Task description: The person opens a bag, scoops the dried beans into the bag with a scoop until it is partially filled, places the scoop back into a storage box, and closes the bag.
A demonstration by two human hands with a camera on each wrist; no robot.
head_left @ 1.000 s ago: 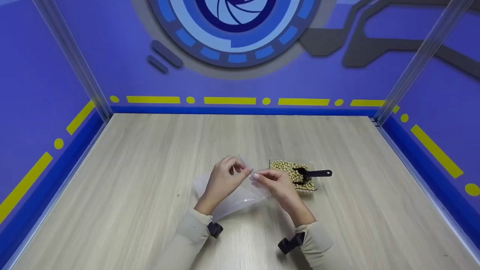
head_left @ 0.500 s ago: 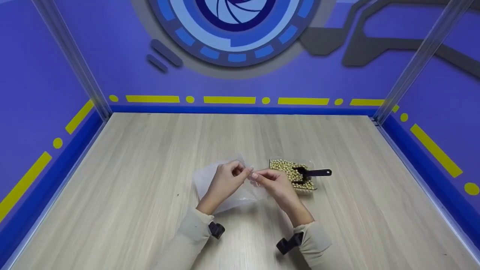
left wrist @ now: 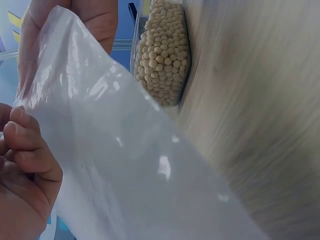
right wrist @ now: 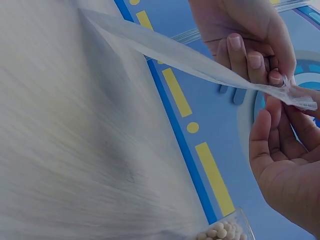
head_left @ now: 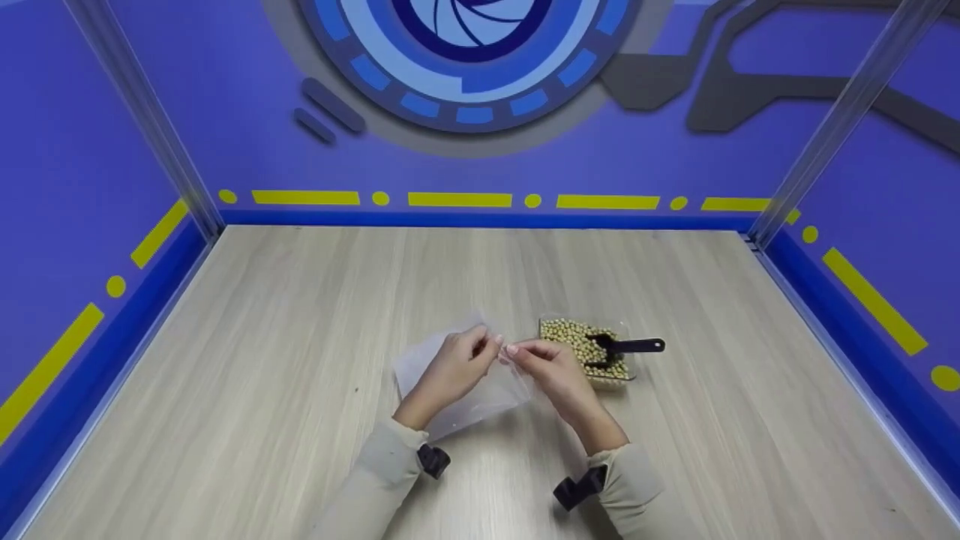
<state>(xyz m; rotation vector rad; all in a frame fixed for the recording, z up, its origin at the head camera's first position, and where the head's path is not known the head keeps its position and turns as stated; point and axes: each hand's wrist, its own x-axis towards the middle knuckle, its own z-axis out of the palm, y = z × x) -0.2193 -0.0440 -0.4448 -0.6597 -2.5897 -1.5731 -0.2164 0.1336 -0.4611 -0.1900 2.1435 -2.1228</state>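
A translucent plastic bag (head_left: 480, 397) hangs between my hands, its body spreading down to the left over the table. My left hand (head_left: 454, 367) pinches its upper edge between thumb and fingertips. Close beside it, my right hand (head_left: 553, 370) pinches the same edge, the two sets of fingertips almost meeting. In the left wrist view the bag (left wrist: 130, 145) looks like a smooth, shiny sheet. From the right wrist the bag (right wrist: 190, 65) appears edge-on, bunched at the fingertips.
Right behind my right hand stands a clear container (head_left: 611, 385) of round, pale yellow beans (head_left: 566, 332). A black scoop (head_left: 637, 346) lies in the beans, its handle sticking out to the right. Blue printed walls enclose the wooden table (head_left: 300, 315).
My left hand has lowered slightly and its fingers have drawn closer together on the bag's edge. The bag's body has shifted a little. My right hand stays nearly in place.
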